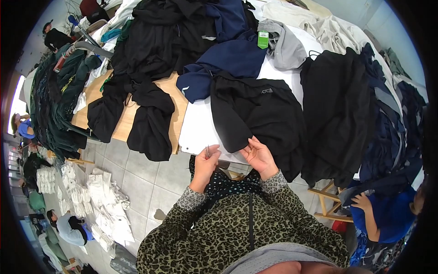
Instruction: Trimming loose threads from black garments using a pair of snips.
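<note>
Here we are, right at the front edge of the white tabletop (194,132), and the action is on 1 black garment (273,107), laid out with its tapered end (235,139) pointing back at the wearer. The right hand (261,157), palm turned up, has the edge of that end pinched between thumb and fingers. Over to the left hand (206,165): thumb and fingers close around what looks like a small metal tool (208,149), too small for us to name for certain, and we see it just beside the cloth, not touching it.

Our call on the step: this looks like checking or trimming the edge, 1 hand presenting the fabric, the other ready with the tool. The next move, we judge, calls for the right pinch to hold that edge steady while the left brings the tool across to any loose thread; we can't make out a thread from here.

Beyond, we have a navy garment (237,57) lying against the black one's far side, and a dark heap (335,114) off to the right.
</note>
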Available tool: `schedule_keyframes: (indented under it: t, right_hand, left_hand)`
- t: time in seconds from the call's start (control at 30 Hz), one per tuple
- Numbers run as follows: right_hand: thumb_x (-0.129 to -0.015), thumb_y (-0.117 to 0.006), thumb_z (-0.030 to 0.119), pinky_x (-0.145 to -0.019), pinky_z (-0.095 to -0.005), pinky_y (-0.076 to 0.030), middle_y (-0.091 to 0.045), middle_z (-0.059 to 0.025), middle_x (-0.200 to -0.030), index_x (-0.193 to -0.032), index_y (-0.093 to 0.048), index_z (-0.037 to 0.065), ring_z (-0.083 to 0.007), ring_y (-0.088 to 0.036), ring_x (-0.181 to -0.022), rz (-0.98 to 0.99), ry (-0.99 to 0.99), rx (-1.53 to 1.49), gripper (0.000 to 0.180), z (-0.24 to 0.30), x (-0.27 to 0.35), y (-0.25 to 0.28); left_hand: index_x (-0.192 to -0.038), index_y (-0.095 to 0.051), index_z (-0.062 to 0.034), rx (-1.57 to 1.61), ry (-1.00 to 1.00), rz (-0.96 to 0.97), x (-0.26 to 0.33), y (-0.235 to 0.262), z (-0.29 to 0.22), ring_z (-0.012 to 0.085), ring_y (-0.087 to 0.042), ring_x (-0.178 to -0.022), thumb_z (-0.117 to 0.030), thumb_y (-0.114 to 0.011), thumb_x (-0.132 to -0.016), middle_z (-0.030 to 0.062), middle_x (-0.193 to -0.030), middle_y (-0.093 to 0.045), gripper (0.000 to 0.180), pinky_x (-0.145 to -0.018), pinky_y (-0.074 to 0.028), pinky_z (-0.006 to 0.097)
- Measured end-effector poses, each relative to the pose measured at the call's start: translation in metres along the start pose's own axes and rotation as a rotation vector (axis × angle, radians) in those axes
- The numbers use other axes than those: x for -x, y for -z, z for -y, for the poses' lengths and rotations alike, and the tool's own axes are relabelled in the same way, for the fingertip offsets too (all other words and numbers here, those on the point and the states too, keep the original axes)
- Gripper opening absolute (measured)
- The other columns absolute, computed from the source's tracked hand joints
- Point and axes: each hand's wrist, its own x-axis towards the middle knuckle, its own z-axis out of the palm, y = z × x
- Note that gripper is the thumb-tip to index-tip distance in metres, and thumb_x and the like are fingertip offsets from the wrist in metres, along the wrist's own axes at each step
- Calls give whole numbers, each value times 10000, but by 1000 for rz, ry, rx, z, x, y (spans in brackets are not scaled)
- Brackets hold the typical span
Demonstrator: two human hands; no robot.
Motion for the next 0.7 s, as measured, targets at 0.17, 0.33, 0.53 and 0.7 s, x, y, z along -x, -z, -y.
schedule_keyframes:
  t: [0.17,0.33,0.53,0.7]
  right_hand:
    - [-937,-439,52,-946,-370,-481,-584,-98,-1186,-1215,-508,39,-219,-581,-1085,14,-5,-40,286,3,0,5]
    - [-932,-449,43,-910,-361,-504,-591,-100,-1159,-1258,-468,29,-216,-594,-1053,30,-39,-75,327,-4,8,-9]
    - [-911,-480,4,-814,-286,-503,-600,-34,-966,-1307,-459,28,-122,-590,-883,-19,406,511,397,4,14,-12]
    - [-813,-556,-19,-790,-278,-476,-556,-82,-1028,-1066,-632,1,-182,-578,-873,72,799,1379,265,4,6,-17]
  left_hand:
    - [-1084,-587,-21,-602,-388,-81,-6,-8,13,114,-502,-641,-69,-737,-706,82,-987,-498,409,-597,-456,256]
    - [-1038,-602,-50,-517,-525,-177,-25,-21,28,106,-492,-684,-7,-646,-749,83,-1046,-446,295,-626,-440,244]
    - [-975,-566,-8,-73,-469,187,-34,-4,-7,55,-508,-697,80,-507,-813,87,-1222,-509,193,-616,-444,199]
    - [-973,-550,-7,-53,-411,216,-27,5,-27,32,-467,-563,-27,-552,-893,41,-899,-610,83,-450,-333,157]
